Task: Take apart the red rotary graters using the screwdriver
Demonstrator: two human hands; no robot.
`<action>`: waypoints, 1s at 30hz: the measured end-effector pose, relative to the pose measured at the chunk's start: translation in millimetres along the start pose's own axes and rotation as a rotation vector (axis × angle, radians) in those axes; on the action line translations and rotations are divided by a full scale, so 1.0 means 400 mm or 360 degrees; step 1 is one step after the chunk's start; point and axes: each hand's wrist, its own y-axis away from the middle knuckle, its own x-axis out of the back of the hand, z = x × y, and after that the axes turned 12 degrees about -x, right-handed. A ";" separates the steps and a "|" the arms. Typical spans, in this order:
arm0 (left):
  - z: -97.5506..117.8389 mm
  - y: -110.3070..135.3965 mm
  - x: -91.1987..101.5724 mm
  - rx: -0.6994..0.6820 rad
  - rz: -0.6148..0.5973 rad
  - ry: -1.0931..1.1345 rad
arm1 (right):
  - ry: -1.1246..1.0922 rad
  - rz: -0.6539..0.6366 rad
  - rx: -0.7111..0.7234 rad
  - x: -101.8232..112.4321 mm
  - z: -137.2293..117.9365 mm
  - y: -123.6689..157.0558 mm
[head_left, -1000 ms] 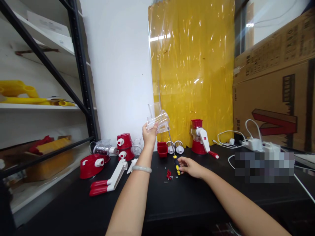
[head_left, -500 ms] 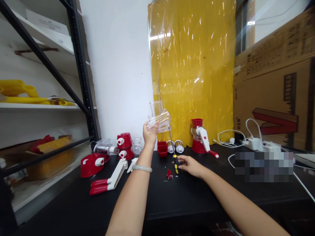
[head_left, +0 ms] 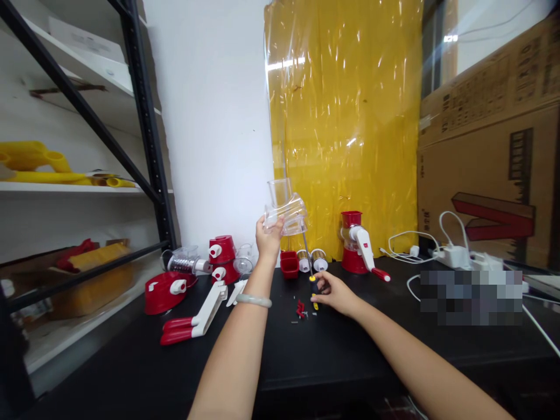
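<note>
My left hand (head_left: 268, 234) is raised above the black table (head_left: 332, 356) and grips a clear plastic housing (head_left: 285, 207) from below. A pale bangle (head_left: 254, 300) sits on that wrist. My right hand (head_left: 333, 293) is closed round the yellow-and-black handle of a screwdriver (head_left: 312, 284), whose thin shaft rises up to the underside of the housing. Small red clips and screws (head_left: 300, 310) lie on the table just left of the right hand.
Red and white grater parts lie at the left: a red base (head_left: 164, 290), a white crank with red grips (head_left: 196, 318), red cups (head_left: 221, 252). An assembled red grater (head_left: 355, 245) stands at the back. White cables and a power strip (head_left: 455, 256) lie right, before cardboard boxes (head_left: 485, 151). Metal shelving (head_left: 144, 146) stands left.
My right hand has closed round the screwdriver handle, which it was only touching a second ago. The left hand and housing have shifted slightly right.
</note>
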 end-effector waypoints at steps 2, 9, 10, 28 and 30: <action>-0.004 -0.002 0.000 -0.0028 -0.0008 -0.0003 | 0.0017 0.0057 0.0076 0.001 -0.001 0.003; -0.001 -0.001 0.000 -0.0051 0.0001 -0.0006 | -0.0083 -0.0116 0.0068 0.008 0.001 0.000; 0.001 -0.001 -0.001 -0.0042 -0.0005 0.0007 | -0.0047 -0.0054 0.0048 0.005 0.001 -0.002; -0.003 -0.002 0.001 -0.0057 -0.0003 -0.0021 | -0.0172 -0.0165 0.0198 0.003 -0.006 0.008; -0.003 -0.001 0.001 -0.0064 -0.0007 -0.0013 | -0.0120 -0.0127 0.0151 -0.001 -0.008 0.007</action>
